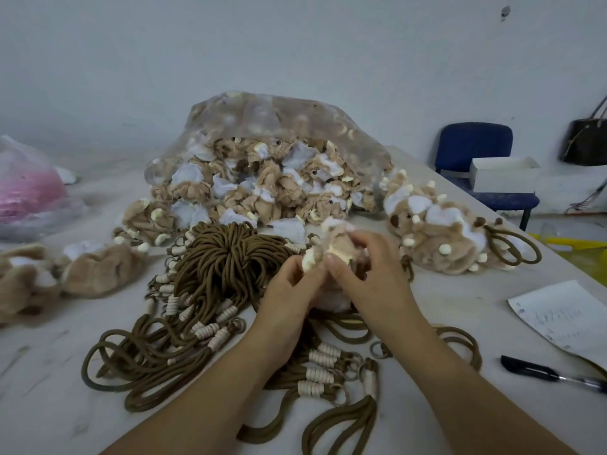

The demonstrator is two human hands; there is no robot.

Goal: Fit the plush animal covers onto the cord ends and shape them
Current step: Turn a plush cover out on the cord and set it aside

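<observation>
Table (49,372) holds a clear bag (262,126) spilling inside-out covers, then a tangle of brown cords (226,257) in front of it, then one cover (338,234) raised just above the tangle's right edge. Both hands pinch that cover, the left hand (289,290) at its cream lower lip, the right hand (371,267) curled over its top; any cord end inside is hidden. Uneven pulling could bunch the plush or seat it crooked, and neighbouring loops may snag and drag along.
</observation>
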